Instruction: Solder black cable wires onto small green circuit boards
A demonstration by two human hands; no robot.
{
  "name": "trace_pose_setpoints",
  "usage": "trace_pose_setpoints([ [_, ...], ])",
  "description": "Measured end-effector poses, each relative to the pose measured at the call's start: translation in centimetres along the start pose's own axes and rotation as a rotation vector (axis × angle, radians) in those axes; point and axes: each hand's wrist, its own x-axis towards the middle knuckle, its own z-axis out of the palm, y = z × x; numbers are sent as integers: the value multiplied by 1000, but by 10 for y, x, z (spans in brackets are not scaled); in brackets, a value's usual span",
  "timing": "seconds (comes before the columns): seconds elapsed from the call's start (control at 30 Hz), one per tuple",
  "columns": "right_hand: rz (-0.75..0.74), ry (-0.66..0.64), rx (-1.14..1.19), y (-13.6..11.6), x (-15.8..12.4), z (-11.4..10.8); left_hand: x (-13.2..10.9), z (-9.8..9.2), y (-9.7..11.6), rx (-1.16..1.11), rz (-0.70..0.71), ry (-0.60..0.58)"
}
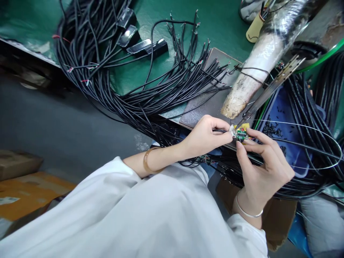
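My left hand (205,136) pinches the end of a black cable, with a bit of white material at its fingertips. Close beside it, my right hand (264,161) grips a small green circuit board (241,134) by its edges between thumb and fingers. The cable end meets the board's left side. Just above that joint is the tip of a soldering iron (249,113), mounted on a stand and slanting down from the upper right. Behind the board shows a yellow patch (243,126). A thin solder wire (303,124) loops out to the right.
A large bundle of black cables (129,100) with stripped ends spreads over the green table (142,10). A plastic-wrapped duct (252,68) hangs above the metal plate (193,107). At right, a blue tray (298,157) holds small black pieces, with more cables. Cardboard boxes (32,193) stand lower left.
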Motion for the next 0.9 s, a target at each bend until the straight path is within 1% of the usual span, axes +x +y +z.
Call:
trace_pose_setpoints([
  [0.13, -10, 18, 22, 0, -1, 3, -1, -1, -1, -48, -24, 7],
  [0.33, -9, 42, 33, -2, 2, 8, 0, -3, -1, -50, -42, 41],
  [0.5, -15, 38, 32, -2, 4, 8, 2, -3, -2, -107, -33, 86],
  [0.6, -20, 41, 34, -3, 5, 8, 3, -3, 1, -144, -51, 99],
  [0.77, -17, 31, 27, -4, 5, 6, 0, -4, 4, -187, -39, 84],
  [0.9, 9, 4, 61, -2, 0, 6, -6, -5, -1, -254, -17, 70],
])
